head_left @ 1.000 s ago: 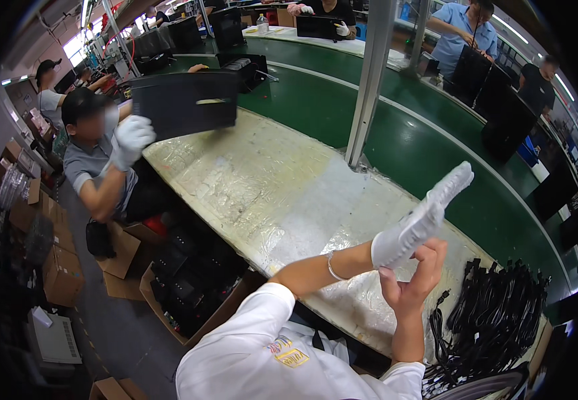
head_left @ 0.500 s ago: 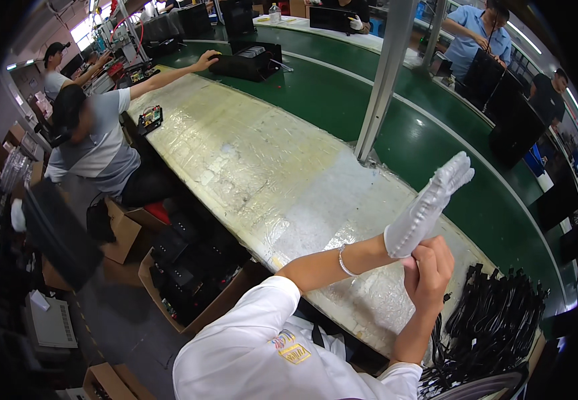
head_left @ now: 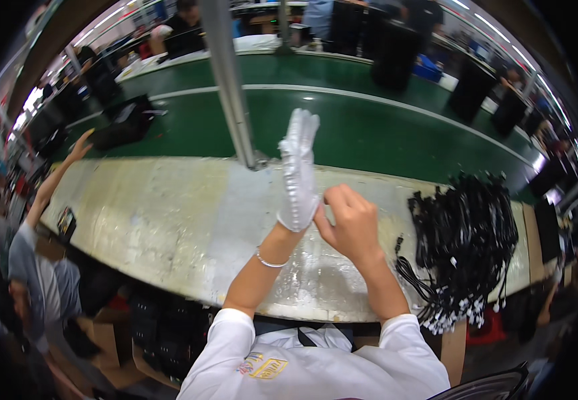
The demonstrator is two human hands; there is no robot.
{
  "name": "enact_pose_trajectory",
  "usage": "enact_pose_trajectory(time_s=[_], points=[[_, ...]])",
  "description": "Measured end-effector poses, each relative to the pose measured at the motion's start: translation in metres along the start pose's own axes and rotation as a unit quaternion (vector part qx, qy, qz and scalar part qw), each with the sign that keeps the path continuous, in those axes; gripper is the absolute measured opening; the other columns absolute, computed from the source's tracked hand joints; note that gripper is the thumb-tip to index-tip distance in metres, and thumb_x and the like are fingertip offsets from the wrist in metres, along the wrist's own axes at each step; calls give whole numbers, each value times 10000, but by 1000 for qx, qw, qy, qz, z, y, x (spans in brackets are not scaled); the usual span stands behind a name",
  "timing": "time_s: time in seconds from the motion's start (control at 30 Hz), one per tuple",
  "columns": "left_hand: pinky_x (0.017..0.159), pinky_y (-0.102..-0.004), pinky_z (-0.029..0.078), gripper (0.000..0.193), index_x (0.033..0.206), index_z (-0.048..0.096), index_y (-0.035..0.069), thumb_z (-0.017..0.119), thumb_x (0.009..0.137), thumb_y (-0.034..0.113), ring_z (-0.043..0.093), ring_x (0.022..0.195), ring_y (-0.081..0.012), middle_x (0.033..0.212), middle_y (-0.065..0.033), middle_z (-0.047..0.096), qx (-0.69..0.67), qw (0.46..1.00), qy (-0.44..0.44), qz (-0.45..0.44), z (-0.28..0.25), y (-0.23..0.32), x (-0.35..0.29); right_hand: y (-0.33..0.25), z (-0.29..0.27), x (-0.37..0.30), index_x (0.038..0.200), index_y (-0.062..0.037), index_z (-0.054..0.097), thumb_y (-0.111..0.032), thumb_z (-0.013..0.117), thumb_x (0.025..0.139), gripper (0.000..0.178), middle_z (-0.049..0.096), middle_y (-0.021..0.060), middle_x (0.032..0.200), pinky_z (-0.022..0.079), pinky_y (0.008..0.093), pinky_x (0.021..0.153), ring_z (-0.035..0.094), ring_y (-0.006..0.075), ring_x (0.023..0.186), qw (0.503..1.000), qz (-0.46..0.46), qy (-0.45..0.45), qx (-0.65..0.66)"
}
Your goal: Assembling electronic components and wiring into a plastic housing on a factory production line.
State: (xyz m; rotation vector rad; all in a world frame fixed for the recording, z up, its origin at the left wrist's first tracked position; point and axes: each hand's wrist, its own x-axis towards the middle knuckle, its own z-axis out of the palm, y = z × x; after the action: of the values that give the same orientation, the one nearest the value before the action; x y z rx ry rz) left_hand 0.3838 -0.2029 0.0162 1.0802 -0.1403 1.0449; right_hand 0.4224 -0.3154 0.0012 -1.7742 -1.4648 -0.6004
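Note:
My left hand [head_left: 298,170] is raised upright above the worktable, inside a white dotted glove with its fingers straight and together. My right hand [head_left: 347,220] is bare and pinches the glove's cuff at the left wrist. A thin bracelet [head_left: 269,261] circles my left forearm just below the glove. Both arms come out of white short sleeves at the lower edge.
The pale, worn worktable [head_left: 162,220] runs along a green conveyor belt [head_left: 382,133] with a metal post [head_left: 232,87] at its edge. A heap of black cables [head_left: 465,240] lies to my right. A co-worker's arm [head_left: 55,183] reaches toward a black device [head_left: 125,123] at left. Cardboard boxes sit below.
The view has swung right, so the bench now lies square in front. My gloved left hand has gone from slanting to upright, with the right hand still at its cuff.

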Motion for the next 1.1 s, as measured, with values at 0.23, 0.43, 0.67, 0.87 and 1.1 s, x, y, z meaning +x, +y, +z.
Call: enact_pose_trajectory(time_s=[0.23, 0.43, 0.67, 0.87, 1.1], points=[[1212, -425, 46, 845, 1560, 98, 60, 208, 981, 666, 220, 1469, -299, 1594, -146, 231, -44, 996, -35, -69, -10, -17, 9, 10, 12, -5, 789, -48, 542, -157, 639, 840, 155, 600, 117, 713, 469, 429, 536, 615, 331, 631, 995, 57, -79, -14], [1169, -568, 161, 879, 1543, 218, 156, 255, 908, 764, 269, 1409, -435, 1575, -166, 231, -385, 883, -47, -264, -19, -5, 22, -4, 16, -12, 728, -48, 523, -140, 650, 781, 166, 583, 106, 658, 467, 426, 515, 603, 337, 590, 984, -47, -148, 86], [1052, -666, 303, 775, 1369, 511, 197, 249, 909, 764, 420, 1293, -404, 1409, -104, 496, -446, 856, -36, -259, -14, -2, 19, -18, 32, -21, 691, -53, 495, -125, 655, 752, 185, 553, 95, 625, 455, 408, 482, 590, 299, 549, 973, -104, -154, 140], [1059, -690, 265, 854, 1423, 466, 211, 218, 872, 815, 395, 1324, -375, 1439, -99, 468, -417, 873, -63, -246, -11, -4, 17, -13, 34, -21, 684, -60, 497, -126, 666, 739, 190, 545, 83, 605, 458, 400, 475, 588, 291, 542, 971, -99, -154, 151], [1103, -631, 270, 918, 1460, 403, 74, 311, 883, 782, 395, 1328, -434, 1474, -191, 424, -438, 857, -134, -237, -7, 6, 15, -27, 29, -24, 693, -67, 523, -152, 690, 723, 190, 552, 64, 623, 480, 369, 491, 618, 255, 590, 981, -103, -123, 109]])
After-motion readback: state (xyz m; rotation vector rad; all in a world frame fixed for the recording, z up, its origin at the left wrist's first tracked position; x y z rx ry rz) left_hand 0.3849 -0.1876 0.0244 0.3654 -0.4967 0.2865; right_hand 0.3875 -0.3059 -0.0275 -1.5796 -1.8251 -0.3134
